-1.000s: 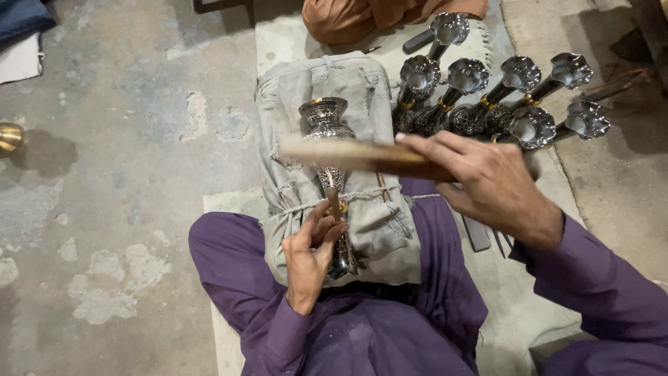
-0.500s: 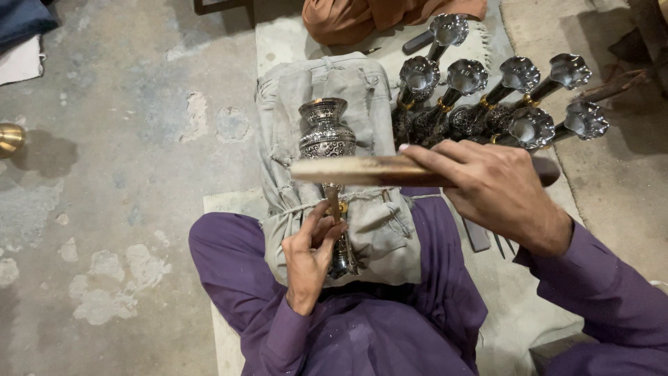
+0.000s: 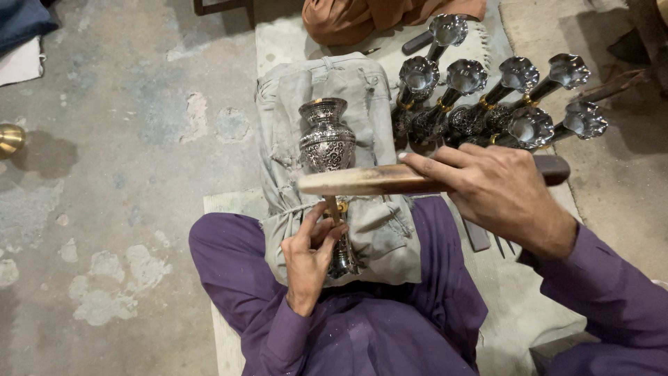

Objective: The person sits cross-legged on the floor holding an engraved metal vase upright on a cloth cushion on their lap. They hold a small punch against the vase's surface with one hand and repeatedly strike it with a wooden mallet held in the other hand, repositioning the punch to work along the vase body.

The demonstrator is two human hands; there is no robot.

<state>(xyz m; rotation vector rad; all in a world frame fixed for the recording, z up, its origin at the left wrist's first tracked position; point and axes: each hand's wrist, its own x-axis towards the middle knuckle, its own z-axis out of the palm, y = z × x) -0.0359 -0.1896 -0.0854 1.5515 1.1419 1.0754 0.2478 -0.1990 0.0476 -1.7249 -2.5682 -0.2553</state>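
Engraved vase (image 3: 327, 143): lying on grey padded cushion (image 3: 292, 104), across lap. Left hand (image 3: 309, 254) fingers pinching thin chisel (image 3: 334, 207) at stem. Right hand (image 3: 497, 191) fingers wrapped round wooden mallet (image 3: 362, 181), now lowered further over chisel; striking under way.

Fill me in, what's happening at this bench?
A person sits cross-legged with an engraved silver vase lying on a grey cloth cushion in their lap. The left hand holds a thin chisel against the vase's narrow stem; the right hand grips a wooden mallet held across above it. A cluster of similar flared-top vases lies behind.
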